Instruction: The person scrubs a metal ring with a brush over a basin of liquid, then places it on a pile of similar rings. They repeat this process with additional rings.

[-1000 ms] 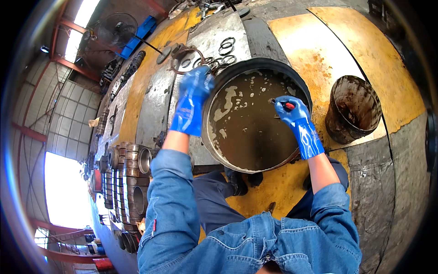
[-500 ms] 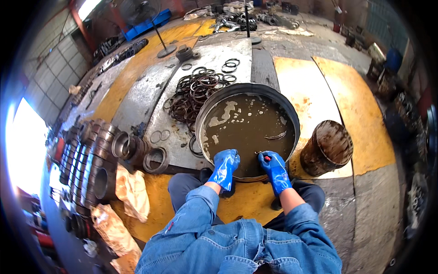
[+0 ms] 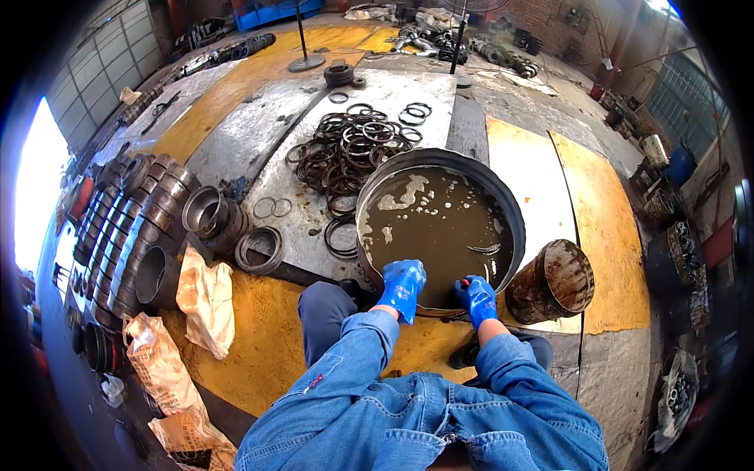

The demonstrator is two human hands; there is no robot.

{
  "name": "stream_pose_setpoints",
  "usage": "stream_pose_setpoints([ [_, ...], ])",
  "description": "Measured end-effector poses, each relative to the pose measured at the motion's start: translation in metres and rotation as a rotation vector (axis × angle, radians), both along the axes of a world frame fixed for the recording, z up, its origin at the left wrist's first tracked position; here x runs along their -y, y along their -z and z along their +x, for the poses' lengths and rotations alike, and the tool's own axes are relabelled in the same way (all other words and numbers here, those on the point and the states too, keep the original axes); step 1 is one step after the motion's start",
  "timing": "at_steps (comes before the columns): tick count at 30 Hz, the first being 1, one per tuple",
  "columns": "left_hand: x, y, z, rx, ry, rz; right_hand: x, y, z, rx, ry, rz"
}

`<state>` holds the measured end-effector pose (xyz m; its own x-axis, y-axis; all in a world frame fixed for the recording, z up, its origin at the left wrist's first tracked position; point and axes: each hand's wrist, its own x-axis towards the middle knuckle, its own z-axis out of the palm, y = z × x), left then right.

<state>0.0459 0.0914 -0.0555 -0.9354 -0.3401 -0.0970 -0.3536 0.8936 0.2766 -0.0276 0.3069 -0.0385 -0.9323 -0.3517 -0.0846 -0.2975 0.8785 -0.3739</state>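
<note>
Both hands wear blue rubber gloves at the near rim of a wide round metal tub (image 3: 518, 224) filled with murky brown liquid (image 3: 436, 255). My left hand (image 3: 403, 284) is curled closed over the tub's near left edge; whatever its fingers hold is hidden. To its right, my right hand (image 3: 477, 298) is closed around a small red-ended tool (image 3: 465, 282), most of which the glove covers. Pale foam (image 3: 408, 192) floats on the liquid. Behind the tub, to the left, lies a heap of dark metal rings (image 3: 353, 149).
A rusty bucket (image 3: 554, 282) stands right of the tub. Stacked metal cylinders (image 3: 129, 235), a shallow metal ring (image 3: 259, 250) and torn paper sacks (image 3: 204, 302) sit on the left. Stands with round bases (image 3: 306, 63) rise at the back. Worn sheets (image 3: 601, 235) cover the floor.
The view has tilted and shifted, so the tub sits a little further right in the picture. My hands stay at the near rim, slightly closer together, both still closed.
</note>
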Motion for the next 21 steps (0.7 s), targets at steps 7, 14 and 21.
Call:
stream_pose_setpoints([
  [7,0.018,0.034,-0.006,0.085,0.1,-0.021,0.019,-0.009,0.007,0.005,0.003,0.04],
  [14,0.015,-0.006,-0.004,0.333,0.319,-0.314,0.02,-0.006,0.007,0.005,-0.021,0.035],
  [21,0.024,-0.003,0.004,0.331,0.405,-0.455,0.028,0.002,0.006,0.004,-0.035,0.04],
])
